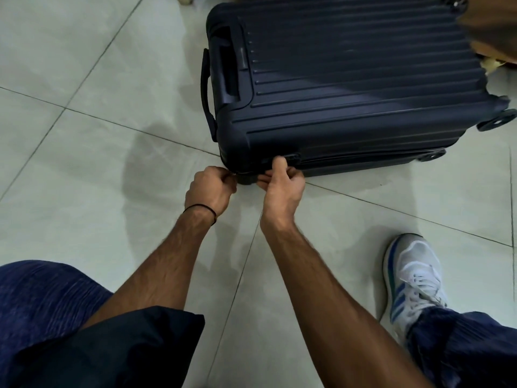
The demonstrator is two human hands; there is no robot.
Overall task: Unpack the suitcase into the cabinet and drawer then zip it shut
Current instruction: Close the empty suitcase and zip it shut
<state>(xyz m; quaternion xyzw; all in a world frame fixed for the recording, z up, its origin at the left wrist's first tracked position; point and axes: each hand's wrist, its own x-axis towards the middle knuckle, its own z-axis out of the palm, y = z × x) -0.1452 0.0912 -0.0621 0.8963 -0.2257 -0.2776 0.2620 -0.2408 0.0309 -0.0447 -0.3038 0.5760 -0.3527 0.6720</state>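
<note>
A dark navy hard-shell suitcase (pixel 349 79) lies flat and closed on the tiled floor, its ribbed lid up and its wheels to the right. Both my hands work at its near left corner, along the zipper seam. My left hand (pixel 209 189) is curled at the corner, fingertips pinching something small at the seam, probably a zipper pull. My right hand (pixel 281 183) grips the suitcase's lower edge just to the right, thumb pressed up on the seam. The zipper pulls themselves are hidden by my fingers.
Pale floor tiles (pixel 84 135) surround the suitcase. My right foot in a white and blue sneaker (pixel 414 278) stands at the lower right, my left knee at the lower left. A brown object (pixel 492 26) overlaps the suitcase's far right corner.
</note>
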